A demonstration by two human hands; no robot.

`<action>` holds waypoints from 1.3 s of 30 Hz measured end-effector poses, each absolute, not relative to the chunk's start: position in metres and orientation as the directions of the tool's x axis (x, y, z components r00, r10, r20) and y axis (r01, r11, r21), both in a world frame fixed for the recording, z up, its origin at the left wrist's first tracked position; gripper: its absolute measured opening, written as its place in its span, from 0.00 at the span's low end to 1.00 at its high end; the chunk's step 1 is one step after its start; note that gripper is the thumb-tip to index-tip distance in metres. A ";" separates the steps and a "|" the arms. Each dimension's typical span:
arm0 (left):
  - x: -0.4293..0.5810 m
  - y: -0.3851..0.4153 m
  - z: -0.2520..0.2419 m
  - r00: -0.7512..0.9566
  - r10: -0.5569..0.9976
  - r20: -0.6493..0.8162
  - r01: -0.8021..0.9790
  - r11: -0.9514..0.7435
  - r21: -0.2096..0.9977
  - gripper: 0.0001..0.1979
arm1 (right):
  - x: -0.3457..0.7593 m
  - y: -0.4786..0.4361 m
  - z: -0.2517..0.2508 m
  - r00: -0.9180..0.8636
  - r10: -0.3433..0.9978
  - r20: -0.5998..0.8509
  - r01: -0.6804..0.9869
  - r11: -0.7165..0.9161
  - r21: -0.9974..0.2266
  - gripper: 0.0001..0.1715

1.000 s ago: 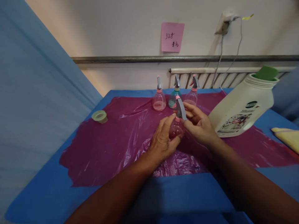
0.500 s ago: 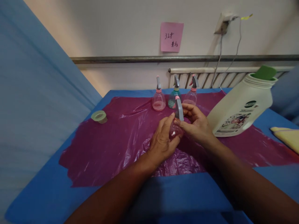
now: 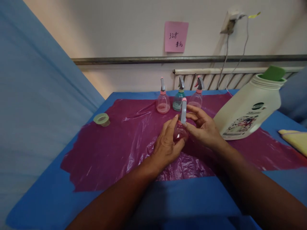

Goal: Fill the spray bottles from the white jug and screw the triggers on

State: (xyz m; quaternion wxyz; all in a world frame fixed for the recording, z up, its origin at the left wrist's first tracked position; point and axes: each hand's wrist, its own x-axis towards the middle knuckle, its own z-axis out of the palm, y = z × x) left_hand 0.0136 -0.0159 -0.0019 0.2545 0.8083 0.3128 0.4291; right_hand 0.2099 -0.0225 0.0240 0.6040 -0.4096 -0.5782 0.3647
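A small clear pink spray bottle [image 3: 180,134] with a grey and pink trigger head stands upright on purple plastic sheeting [image 3: 115,150]. My left hand [image 3: 168,142] is wrapped round its body from the left side. On the other side, my right hand [image 3: 203,129] grips the bottle at the collar and the base of the trigger head, thumb in front and fingers behind. Behind my hands stand a pink spray bottle [image 3: 163,104], a teal spray bottle [image 3: 177,103] and another pink spray bottle [image 3: 195,101], the last partly hidden by my right fingers.
A large cream jug [image 3: 249,108] with a green piece in its mouth leans just right of my right hand. A pale green cap [image 3: 102,119] lies at the left. Folded yellow cloth [image 3: 294,140] rests at the right edge. A blue curtain [image 3: 43,95] hangs at the left.
The trigger head has turned slightly and sits a little further right. My right thumb and fingers have shifted around the collar, while my left hand stays on the bottle's body.
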 end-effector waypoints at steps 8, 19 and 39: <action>0.016 -0.014 -0.008 0.411 0.733 0.542 0.303 -0.671 0.677 0.51 | 0.207 -0.019 0.019 0.123 0.882 0.456 0.038 0.455 -0.890 0.34; 0.015 -0.015 -0.001 0.440 0.700 0.562 0.271 -0.700 0.660 0.48 | 0.197 -0.015 0.011 0.170 0.834 0.526 0.140 0.508 -0.850 0.43; 0.016 -0.009 -0.013 0.396 0.754 0.524 0.317 -0.647 0.693 0.55 | 0.187 -0.021 0.012 0.333 0.834 0.440 0.090 0.436 -0.895 0.30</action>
